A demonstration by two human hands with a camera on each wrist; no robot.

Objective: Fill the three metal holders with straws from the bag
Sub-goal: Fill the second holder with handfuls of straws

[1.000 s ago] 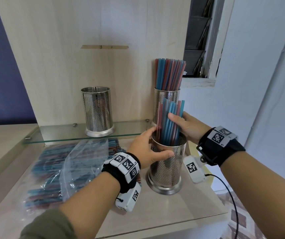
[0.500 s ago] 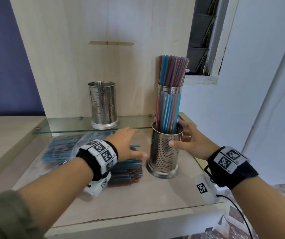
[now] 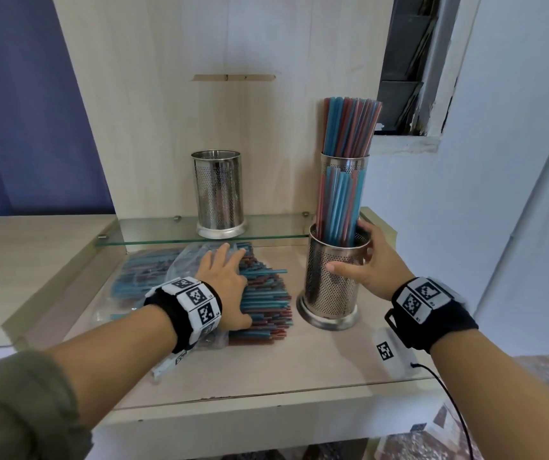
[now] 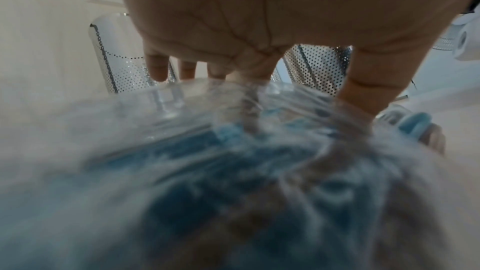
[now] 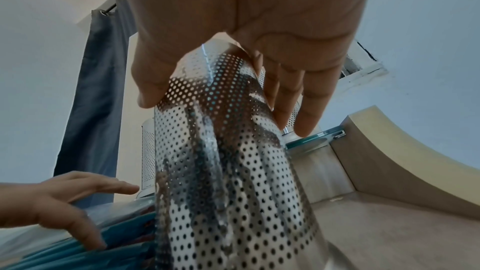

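Note:
My right hand (image 3: 364,260) grips the side of the near perforated metal holder (image 3: 331,287), thumb in front and fingers behind its rim; the right wrist view shows the same holder (image 5: 226,161) in my right hand (image 5: 259,28). Blue and red straws (image 3: 339,200) stand in this holder. My left hand (image 3: 225,282) rests with spread fingers on the clear bag (image 3: 153,277) of straws (image 3: 266,295); in the left wrist view my fingers (image 4: 363,93) press into the plastic (image 4: 207,151). On the glass shelf stand an empty holder (image 3: 218,190) and a full holder (image 3: 344,166).
The glass shelf (image 3: 153,231) runs along the wooden back panel just above the bag. A raised wooden ledge (image 3: 34,247) borders the table on the left. The table's front edge (image 3: 266,398) is close, and a black cable (image 3: 449,393) hangs from my right wrist.
My left hand left the near holder's rim and moved left onto the bag of straws. My right hand slid from the straws down to the holder's side.

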